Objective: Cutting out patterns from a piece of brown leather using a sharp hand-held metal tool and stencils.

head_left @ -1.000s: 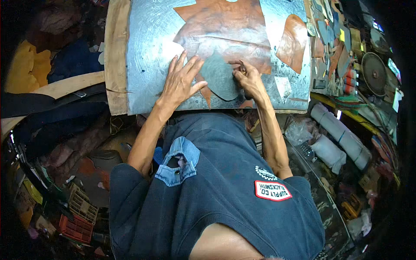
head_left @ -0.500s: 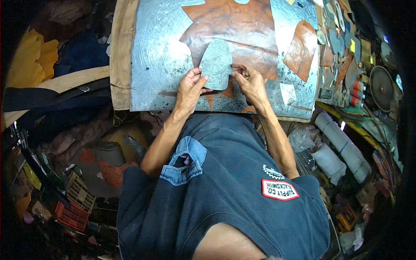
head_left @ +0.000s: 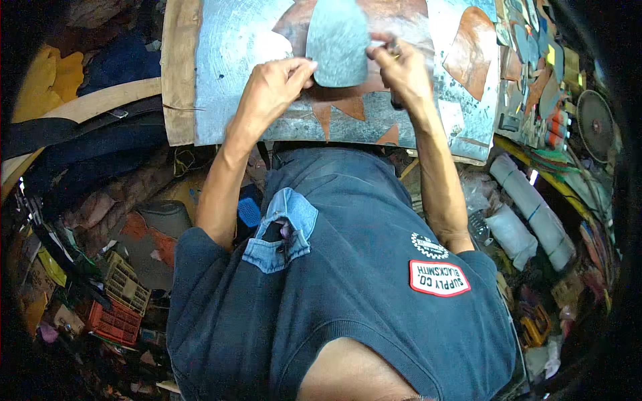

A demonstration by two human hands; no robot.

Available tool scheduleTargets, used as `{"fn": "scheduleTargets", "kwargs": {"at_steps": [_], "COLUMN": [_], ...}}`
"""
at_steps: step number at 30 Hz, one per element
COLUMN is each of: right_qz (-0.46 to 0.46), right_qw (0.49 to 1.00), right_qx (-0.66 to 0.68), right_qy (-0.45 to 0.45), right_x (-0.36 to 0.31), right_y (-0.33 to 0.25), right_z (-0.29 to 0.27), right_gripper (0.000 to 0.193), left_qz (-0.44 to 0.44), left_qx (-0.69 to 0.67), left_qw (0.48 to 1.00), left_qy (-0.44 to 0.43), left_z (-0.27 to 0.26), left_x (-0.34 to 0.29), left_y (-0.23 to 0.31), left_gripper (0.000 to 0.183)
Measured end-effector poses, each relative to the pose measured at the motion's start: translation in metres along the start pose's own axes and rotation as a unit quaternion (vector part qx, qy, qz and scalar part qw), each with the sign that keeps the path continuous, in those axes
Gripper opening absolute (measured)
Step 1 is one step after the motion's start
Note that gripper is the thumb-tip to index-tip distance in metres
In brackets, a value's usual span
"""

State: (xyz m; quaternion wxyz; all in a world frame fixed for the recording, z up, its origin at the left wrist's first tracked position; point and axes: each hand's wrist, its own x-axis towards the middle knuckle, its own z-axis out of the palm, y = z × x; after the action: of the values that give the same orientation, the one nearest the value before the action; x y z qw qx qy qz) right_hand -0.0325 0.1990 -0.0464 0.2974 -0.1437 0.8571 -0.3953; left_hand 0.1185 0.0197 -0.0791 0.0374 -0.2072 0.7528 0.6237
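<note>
A grey rounded flat piece (head_left: 339, 50), like a pattern template, is held slightly blurred above the brown leather (head_left: 401, 20). At its lower left edge my left hand (head_left: 273, 83) pinches it between thumb and fingers. My right hand (head_left: 406, 72) is closed at its right edge, fingertips close to or touching it. Something dark, mostly hidden, shows under the right palm; its kind I cannot make out. Pointed brown leather scraps (head_left: 349, 107) lie just below the template. Another cut brown leather piece (head_left: 470, 50) rests farther right.
A scratched metal sheet (head_left: 227, 73) covers the worktable, with a wooden border (head_left: 179, 73) at left. Templates and leather bits crowd the far right, beside a round fan (head_left: 595, 127). Baskets (head_left: 115, 322) and scraps litter the floor at left; a wrapped roll (head_left: 533, 210) lies at right.
Both hands and the grey template have moved up and away from me, over the leather. The view has shifted a little. Pointed scraps below the template show more fully.
</note>
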Motion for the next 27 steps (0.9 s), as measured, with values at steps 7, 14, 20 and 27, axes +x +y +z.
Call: {"fn": "scheduleTargets", "kwargs": {"at_steps": [7, 14, 20, 27], "right_qz": [-0.007, -0.089, -0.047, -0.061], "right_qw": [0.99, 0.979, 0.981, 0.982], "right_qx": [-0.144, -0.183, -0.186, -0.178], "right_qy": [0.011, 0.018, -0.008, -0.017], "right_x": [-0.021, -0.014, -0.026, -0.03], "right_y": [0.073, 0.078, 0.079, 0.086], "right_z": [0.02, 0.026, 0.029, 0.03], "right_gripper": [0.041, 0.046, 0.048, 0.048], "left_qz": [0.133, 0.196, 0.185, 0.151], "left_qx": [0.305, 0.314, 0.3, 0.309], "left_qw": [0.932, 0.913, 0.919, 0.918], "left_qy": [0.144, 0.169, 0.175, 0.197], "left_z": [0.026, 0.059, 0.066, 0.076], "left_x": [-0.028, -0.021, -0.03, -0.037], "left_y": [-0.047, -0.064, -0.074, -0.071], "left_gripper": [0.053, 0.077, 0.076, 0.071]}}
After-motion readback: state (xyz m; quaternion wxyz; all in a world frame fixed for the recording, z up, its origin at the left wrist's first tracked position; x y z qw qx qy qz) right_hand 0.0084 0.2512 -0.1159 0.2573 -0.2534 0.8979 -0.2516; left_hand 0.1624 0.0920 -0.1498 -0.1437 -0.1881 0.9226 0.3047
